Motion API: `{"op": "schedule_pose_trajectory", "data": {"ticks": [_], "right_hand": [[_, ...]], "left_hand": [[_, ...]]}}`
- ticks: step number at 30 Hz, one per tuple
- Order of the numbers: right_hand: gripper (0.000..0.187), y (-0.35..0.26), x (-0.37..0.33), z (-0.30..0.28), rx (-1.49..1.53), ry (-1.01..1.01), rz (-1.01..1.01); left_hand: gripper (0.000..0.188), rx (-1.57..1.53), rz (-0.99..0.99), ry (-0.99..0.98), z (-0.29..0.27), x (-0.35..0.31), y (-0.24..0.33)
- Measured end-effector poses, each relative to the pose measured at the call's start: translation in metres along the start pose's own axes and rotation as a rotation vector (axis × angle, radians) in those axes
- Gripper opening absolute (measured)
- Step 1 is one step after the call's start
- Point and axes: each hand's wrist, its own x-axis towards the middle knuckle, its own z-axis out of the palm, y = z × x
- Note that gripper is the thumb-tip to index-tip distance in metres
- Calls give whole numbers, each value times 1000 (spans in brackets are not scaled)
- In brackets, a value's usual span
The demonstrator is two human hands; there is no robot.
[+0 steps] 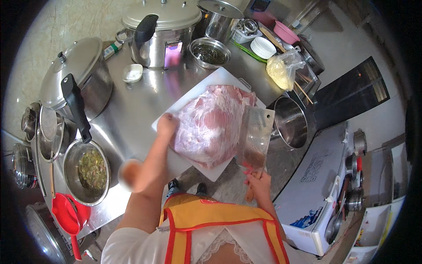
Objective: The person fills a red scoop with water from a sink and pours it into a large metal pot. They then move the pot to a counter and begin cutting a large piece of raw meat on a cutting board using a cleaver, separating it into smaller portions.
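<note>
Head view: meat [209, 125] lies on the white board [224, 76]. Our right hand [260, 182] grasps the cleaver [257, 132] by the meat's right edge; our left hand [166, 125] is at the left edge, grip unclear. Best we brace firmly, left hand clear of the cleaver.

Kitchen, big-batch kit; restaurant or home, can't tell. Evidence: steel desk [132, 101]; big lidded pots [77, 70] beyond and left of left hand [167, 125]; steel bowl [71, 176] of chopped greens nearer the wearer, left of same hand; raw meat slab [211, 125] on white cutting board [223, 75] between hands; cleaver [259, 132] in right hand [260, 181]; stacked white plates [263, 47] far beyond it; wearer's yellow apron [215, 213].
</note>
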Motion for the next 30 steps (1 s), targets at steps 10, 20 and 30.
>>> {"op": "schedule_pose_trajectory", "data": {"ticks": [10,20,30], "right_hand": [[9,31,-6,-29,-6,-28,-6],[16,45,-11,-42,-215,-70,5],[19,56,-1,-42,-509,-155,-211]], "left_hand": [[63,212,-10,-24,-18,-72,-1],[53,92,35,52,-9,-88,3],[46,118,318,326,-2,-132,4]]}}
